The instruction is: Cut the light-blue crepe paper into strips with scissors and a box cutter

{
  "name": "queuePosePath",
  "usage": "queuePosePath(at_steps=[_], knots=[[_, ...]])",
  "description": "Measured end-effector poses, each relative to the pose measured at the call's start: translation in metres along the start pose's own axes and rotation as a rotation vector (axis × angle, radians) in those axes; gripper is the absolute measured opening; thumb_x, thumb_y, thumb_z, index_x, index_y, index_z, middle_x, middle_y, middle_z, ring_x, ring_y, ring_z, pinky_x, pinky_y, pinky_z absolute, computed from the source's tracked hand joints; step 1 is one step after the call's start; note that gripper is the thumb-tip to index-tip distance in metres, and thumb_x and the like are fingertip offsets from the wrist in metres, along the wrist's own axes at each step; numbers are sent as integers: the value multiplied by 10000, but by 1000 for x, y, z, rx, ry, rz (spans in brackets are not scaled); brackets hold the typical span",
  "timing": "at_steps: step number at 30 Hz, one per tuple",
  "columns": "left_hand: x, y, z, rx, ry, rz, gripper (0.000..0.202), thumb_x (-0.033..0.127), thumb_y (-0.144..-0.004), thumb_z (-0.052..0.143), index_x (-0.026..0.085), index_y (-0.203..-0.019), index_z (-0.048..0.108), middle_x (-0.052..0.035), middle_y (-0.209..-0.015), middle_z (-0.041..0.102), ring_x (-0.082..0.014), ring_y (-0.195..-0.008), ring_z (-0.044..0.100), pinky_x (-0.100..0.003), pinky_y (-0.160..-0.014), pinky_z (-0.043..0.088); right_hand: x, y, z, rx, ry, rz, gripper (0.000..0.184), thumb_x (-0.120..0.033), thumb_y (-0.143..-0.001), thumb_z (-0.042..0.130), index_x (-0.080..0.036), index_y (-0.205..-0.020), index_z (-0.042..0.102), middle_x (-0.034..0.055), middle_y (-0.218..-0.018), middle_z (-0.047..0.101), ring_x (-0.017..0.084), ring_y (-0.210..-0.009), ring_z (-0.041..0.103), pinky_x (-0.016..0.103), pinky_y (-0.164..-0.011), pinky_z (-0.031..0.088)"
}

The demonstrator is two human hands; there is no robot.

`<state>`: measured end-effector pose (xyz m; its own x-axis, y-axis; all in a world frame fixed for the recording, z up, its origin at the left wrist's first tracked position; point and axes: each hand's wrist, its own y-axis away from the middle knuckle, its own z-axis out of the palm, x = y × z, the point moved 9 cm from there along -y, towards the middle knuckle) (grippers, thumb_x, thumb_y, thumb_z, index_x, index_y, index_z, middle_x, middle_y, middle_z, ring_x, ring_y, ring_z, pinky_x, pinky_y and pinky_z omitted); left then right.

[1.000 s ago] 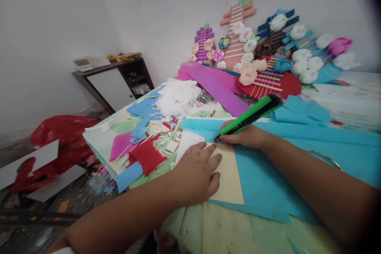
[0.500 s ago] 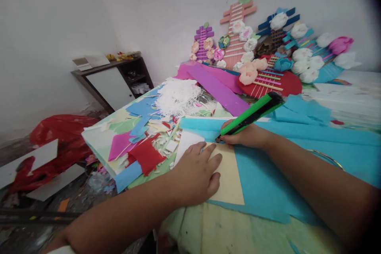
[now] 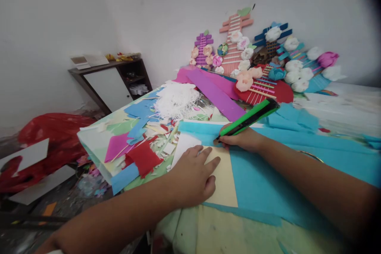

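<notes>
My left hand (image 3: 192, 178) lies flat, fingers spread, on a cream card (image 3: 224, 182) that rests on a sheet of blue crepe paper (image 3: 268, 182). My right hand (image 3: 242, 139) is closed round a green and black utility knife (image 3: 248, 117), its tip down at the far edge of the cream card. A white card (image 3: 184, 145) lies just left of the cream one, under my left fingertips.
Paper scraps in red, pink and blue (image 3: 133, 147) and a heap of white shreds (image 3: 177, 99) cover the table's left. Purple strips (image 3: 217, 93) and paper-flower crafts (image 3: 256, 63) stand against the wall. A dark cabinet (image 3: 113, 79) and red bags (image 3: 50, 135) are left of the table.
Both hands stay where they were on the card and knife. The view has tilted slightly, so everything sits a little lower and leftward in frame.
</notes>
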<state>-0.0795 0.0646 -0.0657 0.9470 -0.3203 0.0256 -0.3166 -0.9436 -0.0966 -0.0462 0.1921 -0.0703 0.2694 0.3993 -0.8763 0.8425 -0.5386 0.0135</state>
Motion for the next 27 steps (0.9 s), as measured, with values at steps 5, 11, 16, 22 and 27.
queuePosePath(at_steps=[5,11,16,22,27], knots=[[1,0,-2,-9,-9,3,472,313,-793,376,170,-1240,414,-152,-1303,386,-323,-1157,365,-517,-910,324,2,4,-1,33,38,-8,147,-318,-681,571,-176,-712,594,-32,-559,581,108,-559,552,220,-560,432],[1,-1,-2,-31,-12,-3,468,316,-805,362,173,-1249,402,-152,-1309,378,-314,-1177,344,-509,-915,322,-4,6,0,8,86,-33,139,-303,-692,547,-172,-687,593,-31,-547,572,104,-564,542,212,-562,426],[1,0,-2,-17,-11,3,458,318,-814,355,179,-1248,400,-144,-1314,375,-306,-1178,345,-508,-920,316,-4,5,0,14,140,-32,144,-309,-699,532,-178,-693,592,-34,-555,574,104,-570,540,215,-574,419],[2,0,-3,-2,-7,12,454,303,-808,367,163,-1237,416,-155,-1306,383,-311,-1176,346,-511,-925,310,-9,4,6,-12,217,-55,176,-341,-703,525,-180,-637,552,-37,-554,548,101,-559,520,223,-584,419],[2,0,-1,-20,0,13,462,304,-809,358,160,-1245,405,-161,-1311,373,-313,-1182,338,-519,-922,308,-9,6,4,-4,191,-55,195,-348,-705,527,-174,-617,545,-32,-555,545,101,-565,521,220,-590,418]])
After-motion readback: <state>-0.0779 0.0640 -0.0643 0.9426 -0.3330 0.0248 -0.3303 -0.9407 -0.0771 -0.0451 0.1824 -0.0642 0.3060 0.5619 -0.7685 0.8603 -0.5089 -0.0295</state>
